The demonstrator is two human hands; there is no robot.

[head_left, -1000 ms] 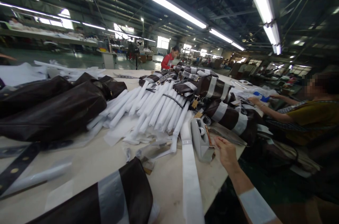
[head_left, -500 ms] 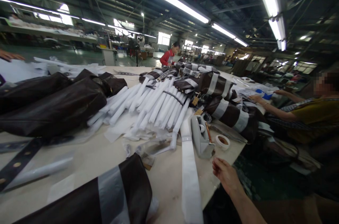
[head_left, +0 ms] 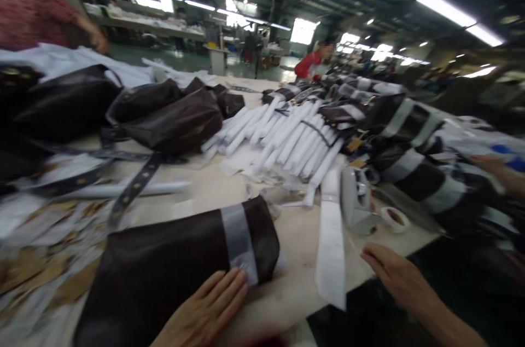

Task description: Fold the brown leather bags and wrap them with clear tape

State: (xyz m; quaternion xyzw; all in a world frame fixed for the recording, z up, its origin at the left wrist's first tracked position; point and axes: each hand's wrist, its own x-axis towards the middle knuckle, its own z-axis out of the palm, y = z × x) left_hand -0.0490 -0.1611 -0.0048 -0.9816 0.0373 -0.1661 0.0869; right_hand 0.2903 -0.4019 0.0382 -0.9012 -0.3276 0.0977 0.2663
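A dark brown bag (head_left: pixel 164 265) lies at the front of the table with a translucent whitish strip (head_left: pixel 240 240) around it near its right end. My left hand (head_left: pixel 209 303) rests on this bag, fingers stretched out, their tips on the strip. Close to the table's right edge is my right hand (head_left: pixel 394 270), its thumb and fingers pressed together. Whatever they may pinch is too blurred to name. Just beyond it stands a grey tape dispenser (head_left: pixel 356 207), beside a roll of tape (head_left: pixel 394 219). A long white flat strip (head_left: pixel 331 243) lies between my hands.
White wrapped sticks (head_left: pixel 283 139) are heaped mid-table. Brown bags banded with strips (head_left: pixel 410 166) are piled at right, unbanded ones (head_left: pixel 176 117) at left. Straps (head_left: pixel 135 185) and paper scraps (head_left: pixel 41 248) lie at left. Co-workers stand at far left, back and right.
My left hand has come into view onto the front bag. The view has swung left, so things appear further right. My right hand stays near the dispenser, fingers still together.
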